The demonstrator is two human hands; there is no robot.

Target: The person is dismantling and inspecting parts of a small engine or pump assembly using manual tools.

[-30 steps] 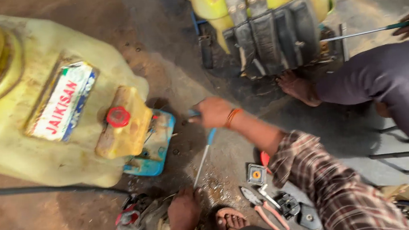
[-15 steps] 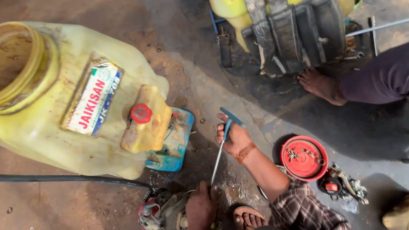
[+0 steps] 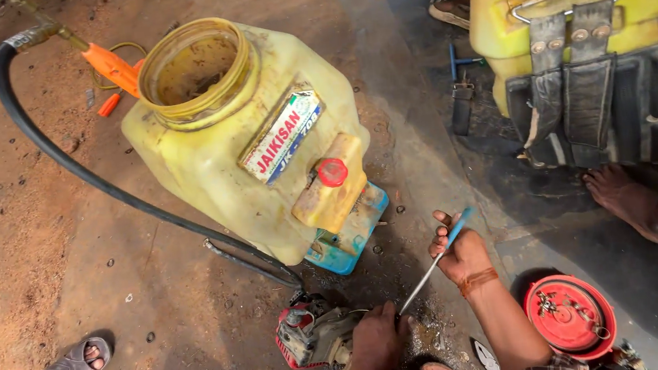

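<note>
Head view looks down on bare, oil-stained ground [image 3: 157, 303], reddish dirt at the left and darker concrete at the right. Biggest before us is a yellow tank [image 3: 239, 153] lying tilted, its wide round mouth open toward the top left, with a label on its flank, a red cap [image 3: 333, 172] and a blue base [image 3: 349, 239]. A second yellow tank [image 3: 586, 35] with black straps stands at the top right, a bare foot [image 3: 624, 203] of another person below it. A black hose [image 3: 65, 160] curves from the top left down to the first tank's base, with an orange handle [image 3: 112, 67] at its upper end. A red round cover [image 3: 569, 315] holding small metal parts lies at the lower right. At the lower left we see a sandalled foot [image 3: 79, 365].

Near the bottom centre sits the small engine [image 3: 311, 337], red and grey, grimy, just below the blue base. Our left hand [image 3: 376, 338] presses down on its right side, fingers curled over it. Our right hand [image 3: 460, 251] is closed around the blue handle of a screwdriver [image 3: 431, 267], whose thin metal shaft slants down-left so its tip meets the engine beside the left hand.
</note>
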